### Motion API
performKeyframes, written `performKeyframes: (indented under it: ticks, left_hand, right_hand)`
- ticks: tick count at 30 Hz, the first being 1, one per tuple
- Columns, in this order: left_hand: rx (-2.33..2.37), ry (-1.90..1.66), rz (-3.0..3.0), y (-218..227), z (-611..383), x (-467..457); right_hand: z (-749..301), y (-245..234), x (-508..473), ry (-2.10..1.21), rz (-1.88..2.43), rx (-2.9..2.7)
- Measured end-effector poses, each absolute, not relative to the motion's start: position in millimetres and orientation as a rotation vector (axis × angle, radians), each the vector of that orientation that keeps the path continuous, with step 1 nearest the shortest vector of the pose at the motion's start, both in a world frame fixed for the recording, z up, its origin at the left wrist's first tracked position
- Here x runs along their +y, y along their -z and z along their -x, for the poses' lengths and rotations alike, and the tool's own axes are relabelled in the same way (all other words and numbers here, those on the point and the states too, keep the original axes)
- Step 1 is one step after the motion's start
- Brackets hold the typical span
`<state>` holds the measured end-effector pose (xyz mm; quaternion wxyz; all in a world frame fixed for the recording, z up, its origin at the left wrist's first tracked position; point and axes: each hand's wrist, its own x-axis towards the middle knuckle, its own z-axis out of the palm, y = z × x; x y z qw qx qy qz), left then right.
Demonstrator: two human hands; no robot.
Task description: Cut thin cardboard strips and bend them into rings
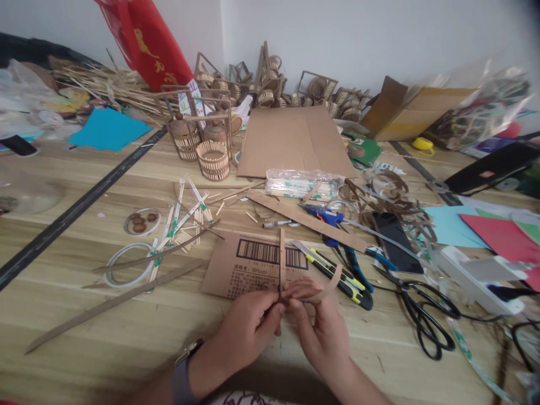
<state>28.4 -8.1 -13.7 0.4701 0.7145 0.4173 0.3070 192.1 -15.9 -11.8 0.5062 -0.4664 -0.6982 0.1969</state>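
Observation:
My left hand (251, 320) and my right hand (318, 323) meet at the lower middle of the view, over the near edge of a printed cardboard piece (248, 275). Between the fingertips of both hands is a narrow brown cardboard strip (282, 253), part of it standing upright. From my right hand a curled end of cardboard strip (331, 288) bends up to the right. The fingers of both hands are pinched closed, and they hide where the strip parts meet. Just right of the hands lies a yellow and black utility knife (337, 275).
Black-handled scissors (426, 315) and a phone (396, 242) lie to the right, near a blue glue gun (324, 215). On the left are tape rings (112, 270), wooden sticks and a long brown strip (113, 306). Small slatted baskets (213, 160) and a cardboard sheet (295, 138) stand behind.

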Motion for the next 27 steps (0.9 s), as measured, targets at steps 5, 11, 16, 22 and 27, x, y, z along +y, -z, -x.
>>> performKeyframes:
  ticks: [5,11,16,22,27]
  left_hand:
    - [1.096,-0.719,-1.711,12.8,-28.7,-8.7]
    - [1.094,-0.707,-1.695,16.1,-28.3,-6.0]
    - [1.094,-0.727,-1.711,18.2,-28.8,-6.5]
    - [1.063,-0.738,-1.719,14.4,-28.8,-7.0]
    - [1.003,-0.761,-1.738,14.0,-28.4,-6.7]
  right_hand:
    - [-191.5,8.4,-14.6,-0.447,1.07,-1.765]
    - [-190.4,14.5,-17.0,-0.419,1.089,-1.801]
    - [-189.3,18.2,-18.0,-0.326,1.117,-1.85]
    - [-191.5,16.0,-16.8,-0.349,1.161,-1.829]
    - [-192.7,11.6,-15.1,-0.406,1.176,-1.759]
